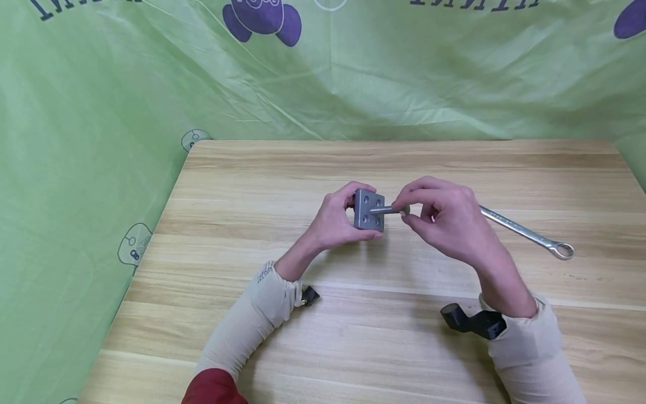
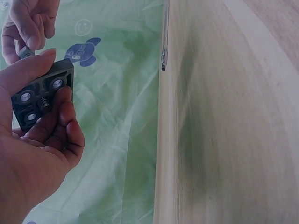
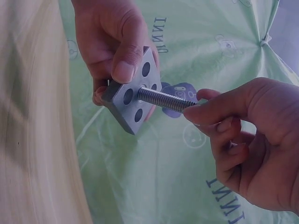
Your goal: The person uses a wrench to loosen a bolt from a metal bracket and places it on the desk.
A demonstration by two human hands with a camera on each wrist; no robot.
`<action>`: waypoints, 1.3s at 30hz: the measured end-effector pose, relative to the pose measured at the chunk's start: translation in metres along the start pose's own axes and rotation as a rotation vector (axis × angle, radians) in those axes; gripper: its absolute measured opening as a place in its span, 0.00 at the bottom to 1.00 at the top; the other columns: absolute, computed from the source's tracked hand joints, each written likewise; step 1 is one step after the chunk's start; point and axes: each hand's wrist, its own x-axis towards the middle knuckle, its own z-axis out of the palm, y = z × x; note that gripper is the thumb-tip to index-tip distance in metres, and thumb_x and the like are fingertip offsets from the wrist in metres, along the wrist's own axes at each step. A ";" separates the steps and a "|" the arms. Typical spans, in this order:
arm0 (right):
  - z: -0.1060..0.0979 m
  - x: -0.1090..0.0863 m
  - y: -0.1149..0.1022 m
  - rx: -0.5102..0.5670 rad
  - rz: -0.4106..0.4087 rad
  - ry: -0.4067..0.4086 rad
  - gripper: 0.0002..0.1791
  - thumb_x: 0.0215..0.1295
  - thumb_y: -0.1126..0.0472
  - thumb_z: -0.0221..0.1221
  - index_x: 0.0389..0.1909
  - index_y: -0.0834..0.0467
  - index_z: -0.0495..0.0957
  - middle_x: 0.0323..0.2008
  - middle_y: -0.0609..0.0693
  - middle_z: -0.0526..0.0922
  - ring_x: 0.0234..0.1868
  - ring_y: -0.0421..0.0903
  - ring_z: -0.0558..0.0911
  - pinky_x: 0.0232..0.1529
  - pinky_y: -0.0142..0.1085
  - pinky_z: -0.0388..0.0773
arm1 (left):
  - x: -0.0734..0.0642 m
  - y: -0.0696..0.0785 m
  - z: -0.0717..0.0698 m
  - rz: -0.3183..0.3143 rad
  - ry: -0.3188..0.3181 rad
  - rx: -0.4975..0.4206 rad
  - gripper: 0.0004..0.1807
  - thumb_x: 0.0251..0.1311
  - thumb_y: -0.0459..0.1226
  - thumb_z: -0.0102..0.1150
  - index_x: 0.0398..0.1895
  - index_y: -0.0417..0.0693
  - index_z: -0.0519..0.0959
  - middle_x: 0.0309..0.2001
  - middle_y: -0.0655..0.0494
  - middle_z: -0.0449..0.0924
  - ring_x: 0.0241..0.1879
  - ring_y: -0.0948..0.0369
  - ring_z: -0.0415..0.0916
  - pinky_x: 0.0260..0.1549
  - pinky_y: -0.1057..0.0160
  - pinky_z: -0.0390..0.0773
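My left hand [image 1: 335,219] grips a square grey metal plate [image 1: 368,210] by its edges, holding it above the table. The plate has a hole near each corner and one in the middle. A threaded bolt [image 3: 163,99] runs through the middle hole, and its tip [image 2: 45,103] pokes out on the back face in the left wrist view. My right hand [image 1: 446,219] pinches the bolt's outer end between thumb and index finger. In the right wrist view the fingertips hide that end. A long stretch of thread shows between plate and fingers.
A combination wrench [image 1: 530,232] lies on the wooden table [image 1: 404,359], partly behind my right hand. Black wrist devices [image 1: 473,321] sit at both sleeves. Green printed cloth [image 1: 323,84] hangs behind and to the left of the table.
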 end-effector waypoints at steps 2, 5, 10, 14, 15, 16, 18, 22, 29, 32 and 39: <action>0.000 0.000 0.000 -0.003 -0.012 -0.004 0.16 0.44 0.78 0.67 0.30 0.54 0.85 0.35 0.46 0.85 0.18 0.32 0.68 0.21 0.21 0.65 | 0.000 0.000 0.000 -0.004 -0.001 0.000 0.40 0.31 0.30 0.80 0.55 0.38 0.72 0.46 0.43 0.84 0.39 0.55 0.84 0.47 0.53 0.79; -0.001 0.000 0.000 -0.017 -0.005 -0.020 0.16 0.46 0.73 0.69 0.37 0.55 0.84 0.36 0.47 0.86 0.18 0.32 0.69 0.21 0.22 0.65 | 0.000 0.000 0.000 -0.011 -0.002 0.002 0.40 0.31 0.30 0.80 0.55 0.39 0.72 0.45 0.43 0.84 0.40 0.55 0.83 0.47 0.53 0.79; -0.004 0.002 -0.004 -0.036 0.141 -0.059 0.20 0.52 0.58 0.71 0.47 0.55 0.80 0.37 0.48 0.86 0.18 0.33 0.72 0.21 0.26 0.68 | 0.001 0.000 -0.001 -0.015 -0.003 0.010 0.40 0.32 0.30 0.80 0.55 0.38 0.72 0.46 0.44 0.84 0.40 0.55 0.83 0.48 0.52 0.79; -0.005 0.003 -0.006 -0.050 0.295 -0.072 0.16 0.56 0.51 0.68 0.43 0.53 0.82 0.33 0.47 0.86 0.18 0.37 0.73 0.20 0.30 0.68 | 0.001 0.001 -0.001 -0.017 -0.006 0.016 0.40 0.32 0.30 0.79 0.55 0.38 0.72 0.46 0.44 0.83 0.40 0.55 0.83 0.49 0.52 0.79; -0.005 0.004 -0.006 -0.056 0.321 -0.074 0.14 0.57 0.50 0.68 0.41 0.53 0.83 0.32 0.47 0.86 0.19 0.38 0.73 0.20 0.30 0.68 | 0.001 0.001 -0.001 -0.018 -0.005 0.016 0.40 0.32 0.30 0.79 0.55 0.38 0.72 0.46 0.44 0.83 0.40 0.55 0.83 0.49 0.52 0.79; -0.005 0.004 -0.006 -0.066 0.333 -0.081 0.13 0.58 0.49 0.67 0.39 0.52 0.84 0.30 0.47 0.86 0.19 0.39 0.74 0.20 0.30 0.68 | 0.001 0.001 -0.001 -0.018 -0.004 0.016 0.40 0.32 0.30 0.79 0.55 0.38 0.72 0.46 0.44 0.83 0.40 0.55 0.83 0.49 0.52 0.79; -0.005 0.004 -0.005 -0.080 0.346 -0.094 0.13 0.59 0.47 0.65 0.36 0.52 0.85 0.26 0.46 0.85 0.20 0.40 0.75 0.21 0.31 0.68 | 0.001 0.000 -0.001 -0.019 -0.003 0.012 0.40 0.32 0.30 0.79 0.55 0.39 0.72 0.46 0.44 0.83 0.40 0.55 0.83 0.49 0.52 0.79; -0.005 0.003 -0.004 -0.093 0.343 -0.117 0.16 0.60 0.44 0.63 0.32 0.53 0.86 0.20 0.45 0.84 0.20 0.39 0.76 0.20 0.31 0.68 | 0.001 0.000 -0.001 -0.014 -0.002 0.009 0.39 0.32 0.31 0.80 0.55 0.39 0.72 0.46 0.44 0.83 0.40 0.55 0.83 0.48 0.52 0.79; -0.004 0.003 -0.005 -0.088 0.320 -0.090 0.11 0.57 0.49 0.68 0.32 0.53 0.87 0.23 0.45 0.86 0.19 0.36 0.74 0.20 0.29 0.67 | 0.001 -0.001 -0.001 -0.008 -0.009 0.012 0.40 0.33 0.31 0.80 0.55 0.38 0.72 0.47 0.44 0.83 0.41 0.54 0.83 0.49 0.52 0.79; -0.004 0.003 -0.006 -0.080 0.280 -0.066 0.09 0.54 0.52 0.70 0.34 0.52 0.87 0.25 0.45 0.86 0.16 0.34 0.71 0.19 0.28 0.65 | 0.001 -0.001 -0.001 -0.008 -0.008 0.008 0.40 0.33 0.32 0.80 0.55 0.39 0.72 0.47 0.44 0.84 0.40 0.55 0.84 0.48 0.52 0.79; -0.005 0.001 -0.005 -0.038 0.153 -0.019 0.10 0.52 0.60 0.71 0.37 0.51 0.87 0.28 0.46 0.87 0.14 0.31 0.67 0.16 0.25 0.61 | 0.000 0.000 -0.002 -0.004 -0.002 -0.006 0.40 0.32 0.31 0.80 0.55 0.39 0.72 0.44 0.44 0.84 0.38 0.57 0.83 0.47 0.53 0.79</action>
